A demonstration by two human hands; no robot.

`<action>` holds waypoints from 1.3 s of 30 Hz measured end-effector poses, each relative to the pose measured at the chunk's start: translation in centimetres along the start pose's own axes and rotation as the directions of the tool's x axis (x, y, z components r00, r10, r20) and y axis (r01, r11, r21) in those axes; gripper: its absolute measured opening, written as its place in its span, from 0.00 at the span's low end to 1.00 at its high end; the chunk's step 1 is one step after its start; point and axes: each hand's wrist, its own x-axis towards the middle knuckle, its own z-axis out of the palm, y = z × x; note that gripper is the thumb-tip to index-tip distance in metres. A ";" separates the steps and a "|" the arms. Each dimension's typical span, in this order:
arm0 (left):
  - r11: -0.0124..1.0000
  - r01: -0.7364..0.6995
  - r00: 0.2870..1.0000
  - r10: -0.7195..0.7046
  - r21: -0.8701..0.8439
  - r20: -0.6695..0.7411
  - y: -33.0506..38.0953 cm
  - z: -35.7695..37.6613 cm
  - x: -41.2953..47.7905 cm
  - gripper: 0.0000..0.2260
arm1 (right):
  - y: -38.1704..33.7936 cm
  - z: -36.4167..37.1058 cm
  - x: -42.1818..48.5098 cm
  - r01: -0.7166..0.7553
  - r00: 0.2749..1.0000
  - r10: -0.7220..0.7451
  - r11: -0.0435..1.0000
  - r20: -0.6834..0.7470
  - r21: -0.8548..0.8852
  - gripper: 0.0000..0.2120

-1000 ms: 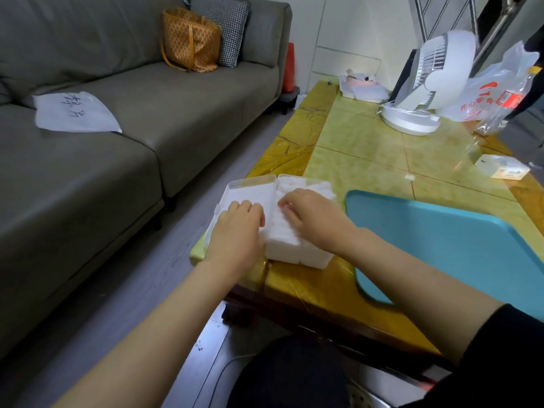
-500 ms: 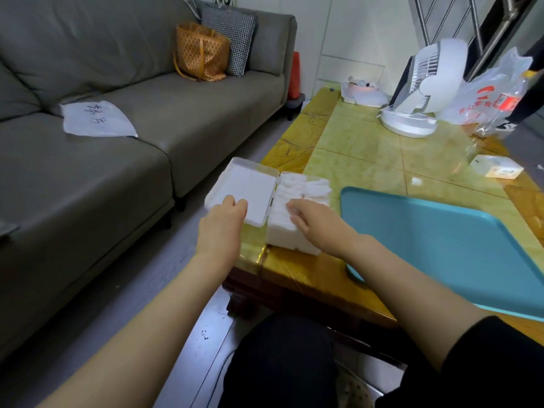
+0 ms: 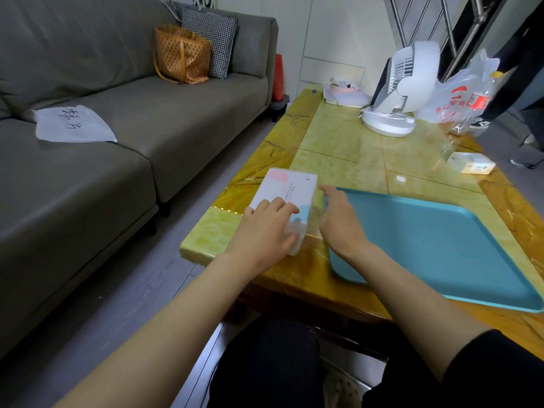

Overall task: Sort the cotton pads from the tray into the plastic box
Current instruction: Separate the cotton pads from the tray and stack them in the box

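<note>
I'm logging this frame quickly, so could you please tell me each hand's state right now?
Left hand: open, fingers resting on the box.
Right hand: open, holding nothing.

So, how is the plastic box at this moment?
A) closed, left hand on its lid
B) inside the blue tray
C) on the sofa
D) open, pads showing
A: the plastic box is shut, its printed lid up, and the left hand rests on it.
</note>
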 end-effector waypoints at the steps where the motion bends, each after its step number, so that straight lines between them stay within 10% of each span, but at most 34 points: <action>1: 0.997 -0.012 1.000 0.012 0.070 0.006 0.0 0.4 0.0 0.18 | 0.2 -0.1 0.2 0.069 0.995 -0.064 0.994 0.071 -0.079 0.25; 5: 0.992 -0.019 0.998 0.026 0.121 -0.056 -0.4 1.5 0.1 0.16 | 1.3 0.4 1.4 0.230 0.948 -0.151 0.933 0.280 -0.276 0.25; 26: 0.993 -0.016 0.985 0.035 0.113 -0.169 -3.7 2.7 0.4 0.21 | 1.1 2.5 2.1 0.414 0.891 -0.453 0.782 0.031 -0.466 0.10; 39: 0.983 -0.099 0.976 0.126 0.154 -0.175 -4.6 2.1 0.1 0.17 | -0.1 2.2 2.0 0.402 0.909 -0.378 0.689 0.174 -0.603 0.07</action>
